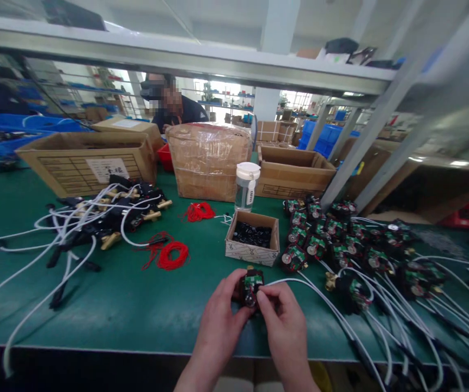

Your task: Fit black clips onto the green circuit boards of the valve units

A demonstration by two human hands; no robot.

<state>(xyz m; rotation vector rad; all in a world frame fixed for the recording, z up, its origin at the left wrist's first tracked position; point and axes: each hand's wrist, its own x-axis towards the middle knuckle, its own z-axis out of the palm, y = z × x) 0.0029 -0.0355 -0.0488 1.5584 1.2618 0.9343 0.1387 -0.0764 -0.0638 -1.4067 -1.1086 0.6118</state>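
Observation:
Near the front edge of the green table, my left hand (221,316) grips a small device with a green circuit board (253,279), fingers and thumb around its left side. A white cable (287,281) runs off it to the right. My right hand (282,316) is closed in a pinch against the board's right side; what lies between its fingertips is too small to make out. Just beyond stands a small cardboard box (234,251) holding black parts (253,233). To the right lie several similar circuit-board devices (340,250) with white cables.
On the left is a pile of black-and-brass units (109,215) with white cables. Red wire coils (172,255) lie centrally. A lidded bottle (245,188), a wrapped carton (209,163) and open cartons (91,163) stand behind. A metal post (365,130) rises at right. A person (181,106) sits opposite.

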